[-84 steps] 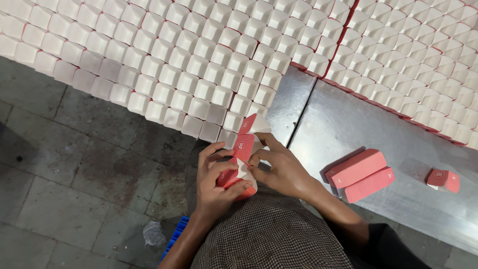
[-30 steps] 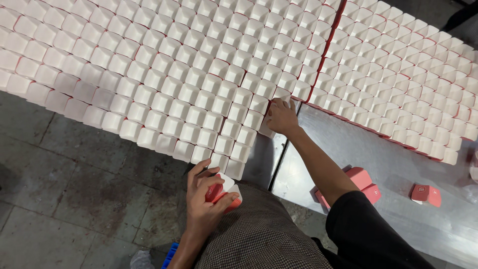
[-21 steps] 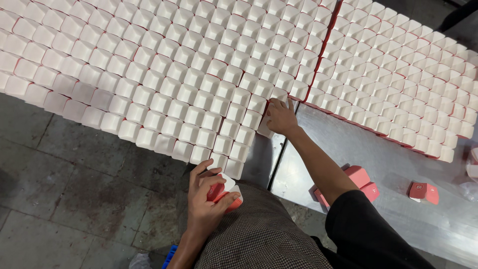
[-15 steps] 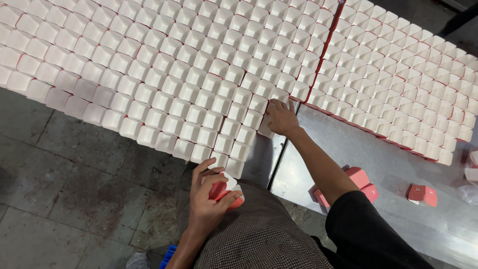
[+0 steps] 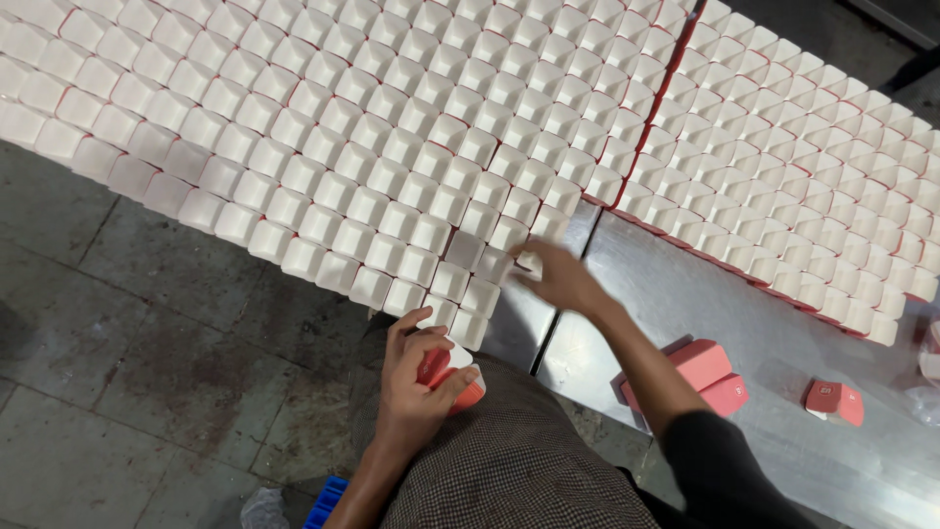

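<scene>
Your right hand (image 5: 560,277) has left the block of folded white-and-red paper boxes (image 5: 392,176), now released above the steel tabletop (image 5: 744,304). Your left hand (image 5: 421,377) grasps flat red cartons (image 5: 452,377) nearby; the near edge looks unfinished.

White cartons (image 5: 392,176), seemingly red-edged

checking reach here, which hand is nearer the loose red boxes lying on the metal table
Right. The right hand hovers by the white box rows, up-left of the loose red boxes. The left hand is farther left, holding a red and white box.
</scene>
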Tool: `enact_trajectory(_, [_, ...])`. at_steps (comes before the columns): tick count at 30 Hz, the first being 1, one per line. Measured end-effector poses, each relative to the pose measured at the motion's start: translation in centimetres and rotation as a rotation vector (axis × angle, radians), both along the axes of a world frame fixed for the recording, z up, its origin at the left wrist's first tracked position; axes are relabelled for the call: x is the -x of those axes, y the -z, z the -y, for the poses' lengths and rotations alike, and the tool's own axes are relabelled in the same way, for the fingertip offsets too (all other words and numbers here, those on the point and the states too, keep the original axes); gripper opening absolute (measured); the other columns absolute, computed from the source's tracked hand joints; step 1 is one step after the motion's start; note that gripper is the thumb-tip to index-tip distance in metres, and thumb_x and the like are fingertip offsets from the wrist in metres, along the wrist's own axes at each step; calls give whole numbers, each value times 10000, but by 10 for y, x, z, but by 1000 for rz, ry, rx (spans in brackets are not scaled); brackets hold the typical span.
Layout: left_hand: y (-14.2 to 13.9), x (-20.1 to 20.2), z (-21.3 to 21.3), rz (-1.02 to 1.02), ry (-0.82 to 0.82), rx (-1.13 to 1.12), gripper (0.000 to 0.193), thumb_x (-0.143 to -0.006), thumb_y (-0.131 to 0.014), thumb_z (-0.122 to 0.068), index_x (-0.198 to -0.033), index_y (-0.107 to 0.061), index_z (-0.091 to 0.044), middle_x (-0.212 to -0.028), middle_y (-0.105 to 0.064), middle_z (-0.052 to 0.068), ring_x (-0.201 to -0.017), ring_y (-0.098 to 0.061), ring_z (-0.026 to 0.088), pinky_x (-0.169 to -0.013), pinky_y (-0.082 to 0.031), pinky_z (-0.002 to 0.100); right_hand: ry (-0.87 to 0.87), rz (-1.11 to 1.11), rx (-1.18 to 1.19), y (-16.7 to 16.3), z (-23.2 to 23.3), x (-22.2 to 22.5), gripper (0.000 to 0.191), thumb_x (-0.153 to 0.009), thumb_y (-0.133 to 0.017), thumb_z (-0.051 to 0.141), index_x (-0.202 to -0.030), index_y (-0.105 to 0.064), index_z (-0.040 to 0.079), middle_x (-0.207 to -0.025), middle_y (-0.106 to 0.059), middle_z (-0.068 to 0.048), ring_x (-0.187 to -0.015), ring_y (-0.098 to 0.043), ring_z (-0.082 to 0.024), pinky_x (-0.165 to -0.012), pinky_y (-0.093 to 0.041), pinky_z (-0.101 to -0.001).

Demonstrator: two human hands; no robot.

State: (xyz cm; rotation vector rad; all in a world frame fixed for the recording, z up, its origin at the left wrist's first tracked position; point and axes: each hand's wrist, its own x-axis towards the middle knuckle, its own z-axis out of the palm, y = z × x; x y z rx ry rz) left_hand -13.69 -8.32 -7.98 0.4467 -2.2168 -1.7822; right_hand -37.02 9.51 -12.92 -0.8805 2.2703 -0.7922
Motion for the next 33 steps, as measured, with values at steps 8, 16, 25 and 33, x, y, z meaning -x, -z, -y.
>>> enact_trajectory(8, [22, 4, -16, 68, 60, -159, 389, -782, -847, -174, -1042, -586, -49, -1371, -527, 153, -1170, -644, 267, -950, -553, 395, -10, 964, 369, -46, -5, -93, 204, -938, -691, -47, -1130, -647, 2, -1068, -756, -98, -985, -709, -122, -902, -581, -297])
enact_trajectory(16, [32, -17, -33, 92, 46, -130, 376, -797, -839, -167, -1060, -600, -42, -1383, -523, 174, -1155, -617, 262, -959, -530, 397, 165, 939, 367, -43, -23, -132, 369, -945, -628, -28, -1303, -553, 14, -1023, -785, -103, -873, -677, -76, -784, -544, -254])
enact_trajectory(25, [40, -59, -23, 75, 113, -113, 384, -870, -757, -151, -1176, -564, -21, -1401, -525, 185, -1239, -590, 294, -1010, -491, 393, 187, 832, 403, -36, -17, -166, 204, -942, -601, -54, -1142, -606, -12, -947, -732, -68, -826, -635, -64, -763, -532, -260])
enact_trajectory(33, [48, -77, -9, 168, 19, -126, 325, -890, -679, -116, -1200, -642, -28, -1376, -569, 145, -1195, -630, 263, -973, -528, 359, 473, 199, 326, -31, 9, -161, 98, -944, -565, 24, -962, -661, 33, -893, -766, -51, -871, -786, -126, -798, -596, -267])
